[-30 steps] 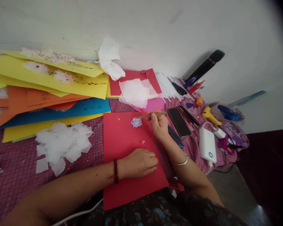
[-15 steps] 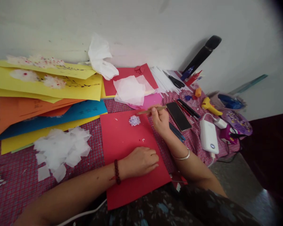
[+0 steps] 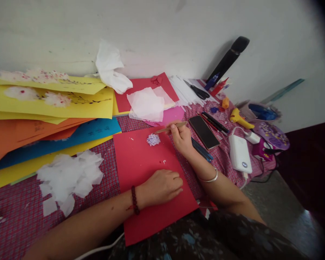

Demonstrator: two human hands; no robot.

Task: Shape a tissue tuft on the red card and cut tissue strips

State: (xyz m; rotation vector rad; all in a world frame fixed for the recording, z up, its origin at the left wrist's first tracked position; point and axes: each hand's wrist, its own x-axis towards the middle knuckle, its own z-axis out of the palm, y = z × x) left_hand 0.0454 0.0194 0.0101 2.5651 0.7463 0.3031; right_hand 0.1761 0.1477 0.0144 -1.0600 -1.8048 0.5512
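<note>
A red paper sheet (image 3: pixel 141 169) lies on the checked cloth before me. My left hand (image 3: pixel 161 186) rests on its lower part, fingers curled loosely, pressing the sheet down. My right hand (image 3: pixel 182 138) is closed round a thin wooden stick (image 3: pixel 170 128) whose tip points left, just above a small white tissue flower (image 3: pixel 153 139) on the sheet. A few white crumbs lie on the red sheet between my hands.
Stacked yellow, orange and blue sheets (image 3: pixel 51 115) fill the left. White tissue pieces (image 3: pixel 70 177) lie beside the red sheet. A black phone (image 3: pixel 204 131), pens (image 3: pixel 213 122), scissors (image 3: pixel 197 92), a white power bank (image 3: pixel 240 154) and a yellow glue gun (image 3: pixel 239 119) crowd the right.
The view has shifted slightly. My right hand has moved the stick's tip a little away from the tissue flower. My left hand has stayed on the red sheet.
</note>
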